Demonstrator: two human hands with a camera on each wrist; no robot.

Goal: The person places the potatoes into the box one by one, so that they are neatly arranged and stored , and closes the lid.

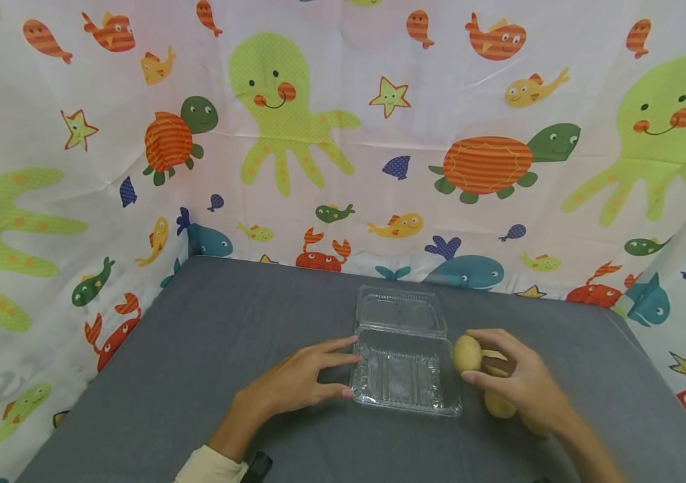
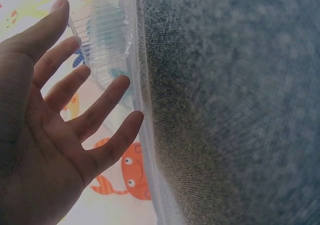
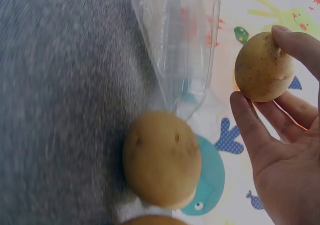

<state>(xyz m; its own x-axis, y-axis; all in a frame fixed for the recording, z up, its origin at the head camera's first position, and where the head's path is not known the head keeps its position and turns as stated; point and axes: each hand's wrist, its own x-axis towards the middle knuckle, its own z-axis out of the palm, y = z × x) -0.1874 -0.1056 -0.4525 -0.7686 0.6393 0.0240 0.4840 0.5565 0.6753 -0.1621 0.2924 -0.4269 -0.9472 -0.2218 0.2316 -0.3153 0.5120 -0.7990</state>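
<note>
A clear plastic clamshell container (image 1: 406,376) lies on the table, its lid (image 1: 402,314) folded back toward the far side. My left hand (image 1: 294,377) is at the container's left side, fingers spread and fingertips right at the rim; the left wrist view shows the same hand (image 2: 65,120) with its palm bare. Between thumb and fingertips, my right hand (image 1: 520,377) pinches a potato (image 1: 467,353) beside the container's right edge. In the right wrist view this potato (image 3: 264,67) is raised, with small dark specks on its skin.
More potatoes (image 1: 499,405) lie on the table under and behind my right hand, partly hidden by it. One potato (image 3: 161,160) sits near the container's side in the right wrist view. A grey cloth (image 1: 228,315) covers the table; a sea-animal curtain (image 1: 343,134) hangs around it.
</note>
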